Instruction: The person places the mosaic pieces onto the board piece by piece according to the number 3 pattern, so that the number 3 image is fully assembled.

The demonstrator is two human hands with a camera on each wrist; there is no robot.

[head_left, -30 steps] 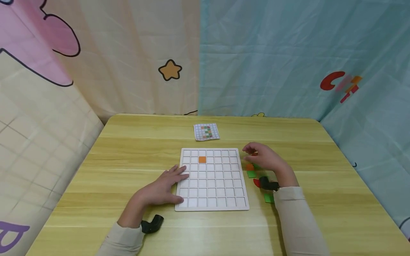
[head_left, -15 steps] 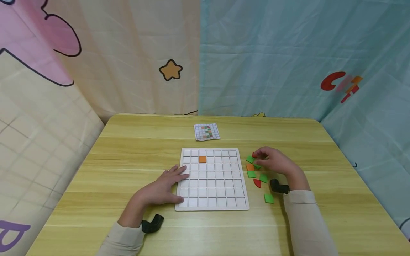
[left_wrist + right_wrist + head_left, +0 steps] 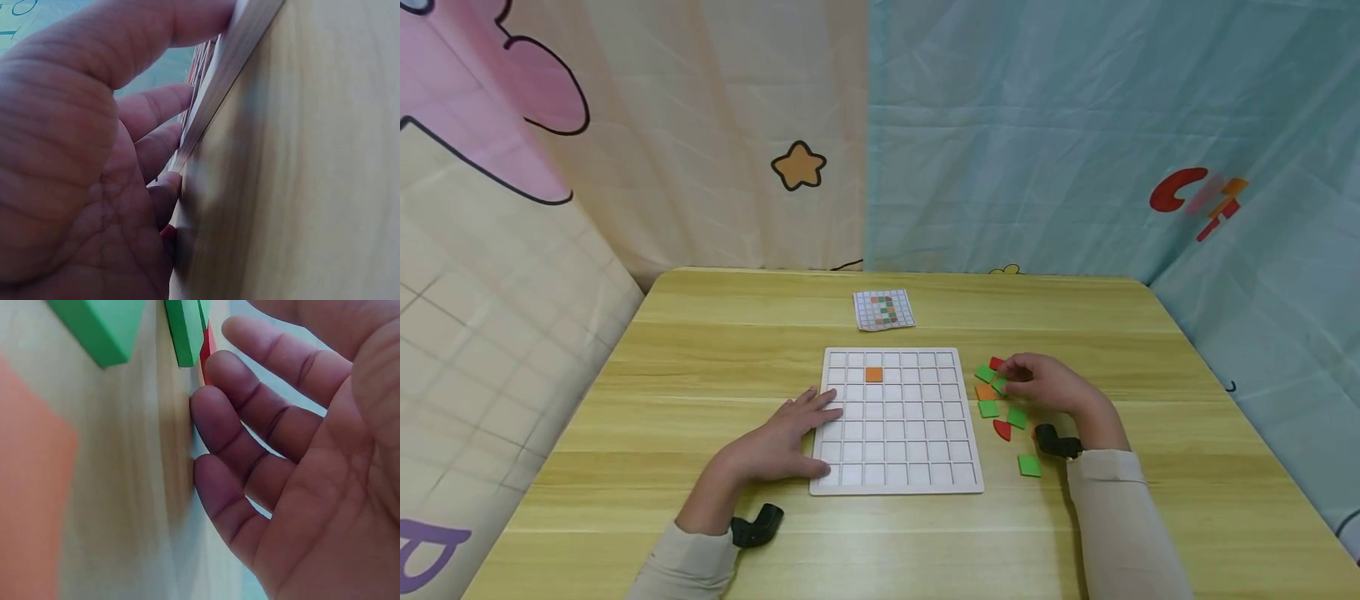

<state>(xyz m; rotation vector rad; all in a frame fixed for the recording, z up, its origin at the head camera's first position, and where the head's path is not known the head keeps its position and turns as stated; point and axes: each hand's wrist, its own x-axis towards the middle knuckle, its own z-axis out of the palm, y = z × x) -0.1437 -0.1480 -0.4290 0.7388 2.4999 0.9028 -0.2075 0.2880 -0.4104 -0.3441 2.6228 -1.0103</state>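
In the head view, a white board (image 3: 895, 429) lay on the desk (image 3: 700, 358), an orange square (image 3: 874, 375) set in its second row from the far edge. The left hand (image 3: 782, 437) rested on the board's left edge, fingers spread, gripping nothing. Right of the board, near its far corner, lay a green tile (image 3: 998, 386), between the board and the bent fingers and thumb of the right hand (image 3: 1045, 383), much the nearer of the two. Partly hidden, the tile showed no clear long axis.

In the left wrist view, the thumb met the board's rim.

In the right wrist view, curved fingertips reached the desk; the thumb tip was out of frame, so whether that hand pinched anything could not be told.
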